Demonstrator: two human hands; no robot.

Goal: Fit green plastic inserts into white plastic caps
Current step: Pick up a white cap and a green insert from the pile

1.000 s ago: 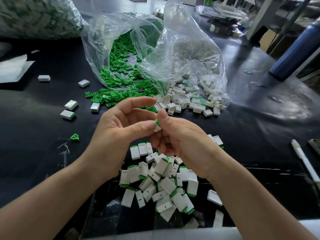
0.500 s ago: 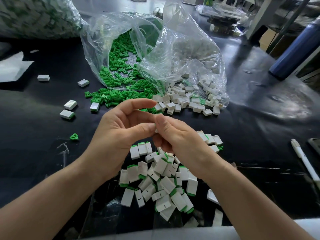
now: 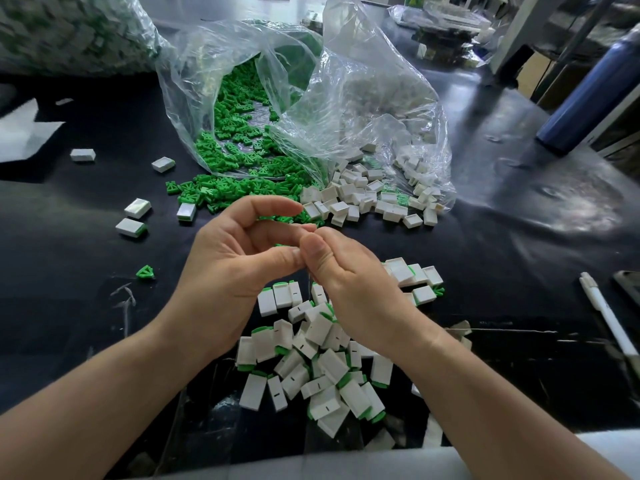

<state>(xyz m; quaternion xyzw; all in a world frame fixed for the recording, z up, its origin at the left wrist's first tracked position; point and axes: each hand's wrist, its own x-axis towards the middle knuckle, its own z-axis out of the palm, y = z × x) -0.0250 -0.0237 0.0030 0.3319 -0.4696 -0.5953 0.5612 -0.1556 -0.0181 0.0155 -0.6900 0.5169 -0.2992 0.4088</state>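
My left hand [image 3: 235, 271] and my right hand [image 3: 353, 282] meet thumb to thumb above the black table [image 3: 519, 244]. Together they pinch a small white cap that the thumbs and curled fingers almost wholly hide. Below the hands lies a heap of white caps with green inserts fitted [image 3: 322, 368]. Loose green inserts [image 3: 235, 188] spill from a clear plastic bag [image 3: 346, 109] behind the hands. Empty white caps [image 3: 363, 202] spill from the bag's right side.
Stray caps [image 3: 136, 207] and one green insert [image 3: 145, 271] lie on the left. A white pen [image 3: 609, 317] lies at the right edge, with a blue bottle [image 3: 585, 95] at the back right. Another filled bag [image 3: 69, 29] sits at the back left near white paper [image 3: 24, 129].
The hands have closed together over the piece. The cap with its green edge showed between the fingertips a second ago and is now covered by the thumbs.
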